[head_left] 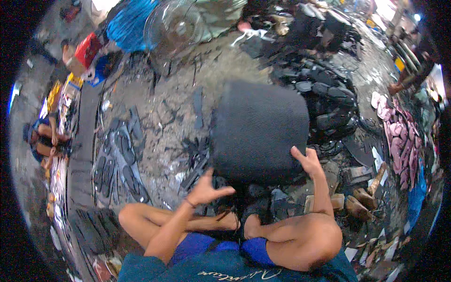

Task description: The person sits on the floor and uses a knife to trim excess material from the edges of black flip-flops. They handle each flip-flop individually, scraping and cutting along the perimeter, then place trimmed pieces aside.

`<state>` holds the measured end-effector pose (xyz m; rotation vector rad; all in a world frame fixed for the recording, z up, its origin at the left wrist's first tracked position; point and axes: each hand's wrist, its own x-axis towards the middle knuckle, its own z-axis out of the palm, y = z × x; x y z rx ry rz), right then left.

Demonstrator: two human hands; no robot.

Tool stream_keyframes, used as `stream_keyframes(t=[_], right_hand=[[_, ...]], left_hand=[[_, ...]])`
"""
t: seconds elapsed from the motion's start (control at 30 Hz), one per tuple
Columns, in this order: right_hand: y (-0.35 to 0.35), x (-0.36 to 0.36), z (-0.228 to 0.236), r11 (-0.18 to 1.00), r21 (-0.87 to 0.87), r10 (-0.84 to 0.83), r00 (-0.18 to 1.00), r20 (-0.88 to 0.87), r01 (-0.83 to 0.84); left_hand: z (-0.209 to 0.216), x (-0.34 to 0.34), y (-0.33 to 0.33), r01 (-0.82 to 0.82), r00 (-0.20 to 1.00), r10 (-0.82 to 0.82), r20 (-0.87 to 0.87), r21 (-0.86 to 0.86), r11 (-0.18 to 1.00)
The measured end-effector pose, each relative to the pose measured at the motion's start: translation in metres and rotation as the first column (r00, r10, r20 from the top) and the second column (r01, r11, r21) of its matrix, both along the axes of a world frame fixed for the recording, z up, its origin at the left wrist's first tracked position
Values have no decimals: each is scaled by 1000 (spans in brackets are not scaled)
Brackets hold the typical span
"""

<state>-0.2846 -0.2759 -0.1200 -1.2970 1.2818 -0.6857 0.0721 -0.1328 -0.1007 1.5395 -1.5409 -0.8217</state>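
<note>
In front of my crossed legs a black textured sheet (260,127), apparently rubber or foam, is held up at a tilt and hides the floor behind it. My right hand (309,162) grips its lower right edge, with the thumb on the near face. Close to the lower left corner is my left hand (206,189), its thumb spread wide from the other fingers. Whether those fingers touch the sheet is unclear. Small dark scraps (195,152) lie just left of the sheet.
Dark sole-shaped pieces (120,160) lie to the left. A heap of black soles (329,101) sits behind the sheet on the right, with pink soles (399,141) farther right. Wooden foot-shaped forms (361,204) rest near my right knee. A fan (178,29) stands ahead; another person (47,136) sits far left.
</note>
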Motion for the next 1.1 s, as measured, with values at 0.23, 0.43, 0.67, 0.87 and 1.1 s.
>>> stream_keyframes(t=[0.23,0.43,0.67,0.87,1.1], right_hand=[[-86,-4,-25,973,-197,-212,812,-545,122],[-9,31,0,897,-434,-214,940,-266,81],[-36,101,-60,985,-139,-142,936,-323,101],[-25,92,-56,898,-93,-423,901,90,431],[-112,169,25,968,250,-138,853,504,10]], left_hand=[[20,-19,-64,-34,982,15,191,96,995],[-11,13,-140,-316,938,315,-146,19,949],[-120,70,-211,-456,882,471,23,297,839],[132,-34,-265,184,974,-185,133,22,983],[259,-207,-255,670,272,-41,961,-158,725]])
